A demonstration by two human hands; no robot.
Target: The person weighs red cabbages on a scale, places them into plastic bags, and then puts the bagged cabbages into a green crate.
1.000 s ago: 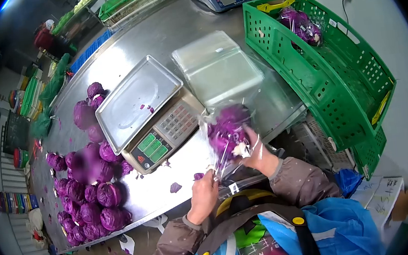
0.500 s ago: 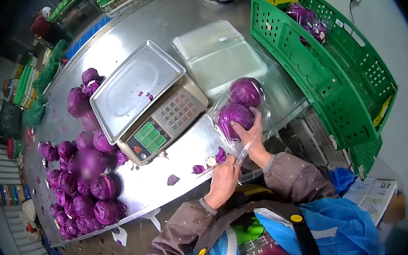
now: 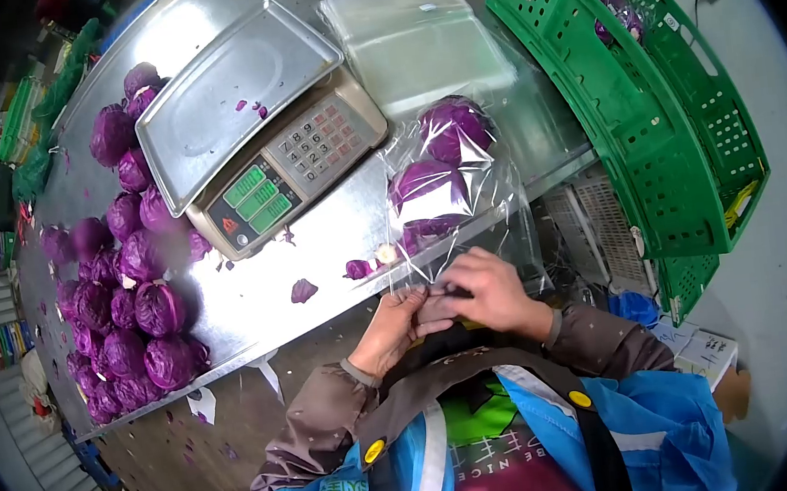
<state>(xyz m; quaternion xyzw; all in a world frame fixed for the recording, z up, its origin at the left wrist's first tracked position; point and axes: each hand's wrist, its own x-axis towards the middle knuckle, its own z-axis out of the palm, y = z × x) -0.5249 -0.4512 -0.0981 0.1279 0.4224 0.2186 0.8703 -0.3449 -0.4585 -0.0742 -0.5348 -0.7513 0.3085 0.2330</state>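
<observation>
A clear plastic bag (image 3: 480, 200) with two purple cabbages (image 3: 428, 192) inside lies at the table's front edge. Its near end is gathered between both of my hands. My left hand (image 3: 393, 327) pinches the plastic with thumb and fingers. Close against it, my right hand (image 3: 494, 290) has its fingers curled on the same gathered end. Just left of the bag lie cabbage scraps (image 3: 359, 268) and a pale stem piece (image 3: 387, 253).
A weighing scale (image 3: 284, 161) with a metal pan stands mid-table. Loose purple cabbages (image 3: 123, 353) are heaped at left. Flat clear bags (image 3: 421, 46) lie stacked behind. At right, a green crate (image 3: 629, 115) holds bagged cabbage; a pale crate (image 3: 607, 223) sits below.
My right hand has come off the cabbages and moved toward me to join my left hand at the bag's end. The view has shifted, so the table appears higher.
</observation>
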